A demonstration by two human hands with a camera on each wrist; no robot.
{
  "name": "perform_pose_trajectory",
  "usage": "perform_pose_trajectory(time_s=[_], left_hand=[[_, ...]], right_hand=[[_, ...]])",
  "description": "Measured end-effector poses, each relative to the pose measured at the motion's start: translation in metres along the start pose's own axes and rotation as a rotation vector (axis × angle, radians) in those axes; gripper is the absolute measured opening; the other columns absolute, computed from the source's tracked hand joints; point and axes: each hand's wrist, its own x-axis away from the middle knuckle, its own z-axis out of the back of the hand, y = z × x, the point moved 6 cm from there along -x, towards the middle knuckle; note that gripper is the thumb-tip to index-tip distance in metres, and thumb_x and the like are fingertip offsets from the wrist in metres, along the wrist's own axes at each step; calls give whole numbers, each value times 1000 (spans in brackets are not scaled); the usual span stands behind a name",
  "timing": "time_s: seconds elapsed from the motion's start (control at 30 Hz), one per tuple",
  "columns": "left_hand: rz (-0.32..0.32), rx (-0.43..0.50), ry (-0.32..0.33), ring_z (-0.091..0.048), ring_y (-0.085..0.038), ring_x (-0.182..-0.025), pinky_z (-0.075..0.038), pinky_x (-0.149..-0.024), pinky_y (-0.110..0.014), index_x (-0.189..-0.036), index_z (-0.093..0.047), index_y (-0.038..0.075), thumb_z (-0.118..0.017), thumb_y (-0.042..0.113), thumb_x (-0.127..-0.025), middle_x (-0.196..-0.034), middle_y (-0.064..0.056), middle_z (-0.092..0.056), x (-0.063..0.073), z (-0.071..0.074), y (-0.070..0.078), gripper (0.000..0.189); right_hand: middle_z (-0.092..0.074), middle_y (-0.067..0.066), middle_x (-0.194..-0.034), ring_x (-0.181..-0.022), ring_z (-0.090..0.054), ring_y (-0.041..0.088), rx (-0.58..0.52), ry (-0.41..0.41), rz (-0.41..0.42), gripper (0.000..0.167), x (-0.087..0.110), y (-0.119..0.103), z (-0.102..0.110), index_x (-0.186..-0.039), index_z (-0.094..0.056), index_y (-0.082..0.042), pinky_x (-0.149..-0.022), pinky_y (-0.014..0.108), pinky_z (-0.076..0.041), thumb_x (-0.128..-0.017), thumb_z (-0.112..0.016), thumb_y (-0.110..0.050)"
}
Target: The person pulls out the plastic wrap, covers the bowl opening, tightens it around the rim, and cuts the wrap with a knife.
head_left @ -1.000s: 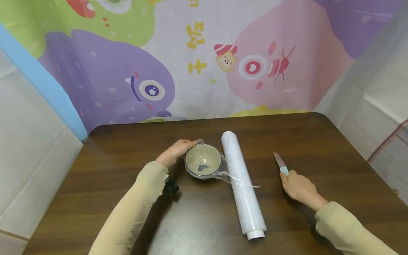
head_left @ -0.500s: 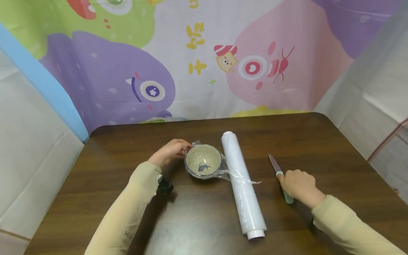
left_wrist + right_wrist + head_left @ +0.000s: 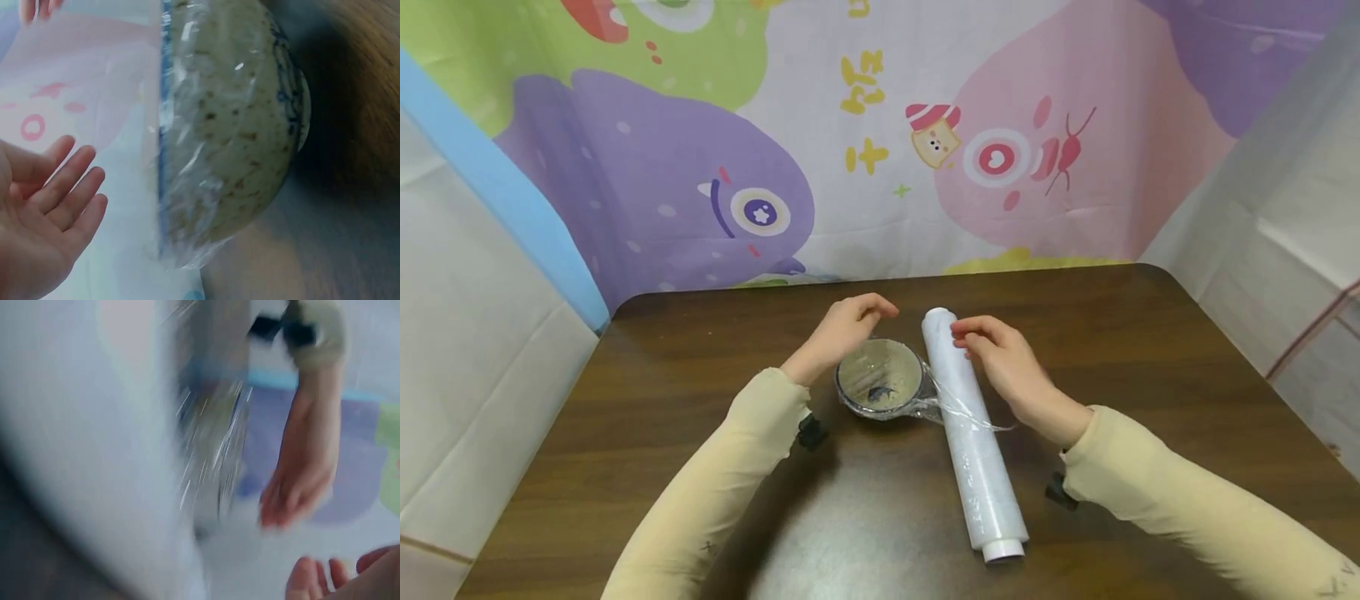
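Observation:
A speckled bowl (image 3: pixel 881 392) with a dark rim and a blue fish inside stands upright, plastic wrap clinging over its mouth and side. My left hand (image 3: pixel 841 332) hovers over the bowl's far left edge, fingers loosely bent and holding nothing. In the left wrist view, crinkled wrap (image 3: pixel 190 181) covers the bowl's speckled outer wall. Just right of the bowl lies a long white roll of plastic wrap (image 3: pixel 973 450), a twisted strand of film running between them. My right hand (image 3: pixel 1011 367) is over the roll's far end, fingers relaxed and without any object. No knife shows now.
The dark brown wooden table (image 3: pixel 700 467) reaches back to a cartoon-printed curtain (image 3: pixel 880 233). Pale cloth panels hang at both sides. My right sleeve (image 3: pixel 1150 467) covers part of the table's right side.
My right hand has let go of the knife and moved left and away to the roll. My left hand has shifted from the bowl's left side to above its far edge.

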Motion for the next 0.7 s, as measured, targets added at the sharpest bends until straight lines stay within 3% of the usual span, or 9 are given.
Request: perform_pose_trajectory(time_s=[0.07, 0.17, 0.27, 0.47, 0.6, 0.7], left_hand=[[-25, -29, -45, -56, -18, -103, -44, -87, -34, -110, -63, 11, -43, 10, -94, -114, -5, -62, -1, -6, 2, 25], [-44, -74, -108, -56, -19, -106, -44, -89, -35, -113, -62, 11, -44, 14, -95, -114, -5, -62, -3, -16, 2, 26], [-38, -123, -166, -57, -20, -106, -45, -88, -35, -117, -60, 10, -43, 18, -96, -116, -7, -61, -5, -24, -2, 28], [60, -171, -215, -54, -24, -110, -43, -92, -39, -118, -58, 7, -38, 22, -98, -118, -9, -60, -3, -33, -17, 32], [108, -191, -189, -54, -26, -110, -41, -94, -40, -116, -59, 4, -36, 21, -99, -115, -11, -61, -1, -36, -28, 34], [145, -172, -143, -58, -24, -91, -44, -85, -38, -107, -62, 4, -36, 21, -98, -97, -11, -63, 0, -38, -33, 32]], right_hand=[[-46, 28, -127, -119, -45, 35, -213, -37, -107, 36, -7, 0, -19, -124, -44, 12, -100, 38, -36, -94, -33, -3], [-34, 24, -139, -131, -30, 33, -305, -62, -213, 42, -15, 4, -41, -133, -34, 11, -108, 40, -24, -95, -29, -7], [-26, 19, -145, -136, -19, 29, -263, -70, -275, 46, -22, 10, -57, -137, -28, 6, -111, 40, -15, -96, -29, -13], [-12, 18, -150, -138, -8, 30, -212, -131, -377, 53, -25, 24, -78, -142, -15, 5, -112, 40, -9, -97, -28, -21], [-9, 18, -151, -139, -6, 30, -220, -127, -390, 55, -23, 27, -81, -142, -12, 6, -112, 40, -6, -97, -29, -22], [-7, 19, -151, -139, -5, 30, -236, -121, -381, 56, -22, 26, -81, -142, -10, 7, -112, 40, -6, -98, -29, -21]])
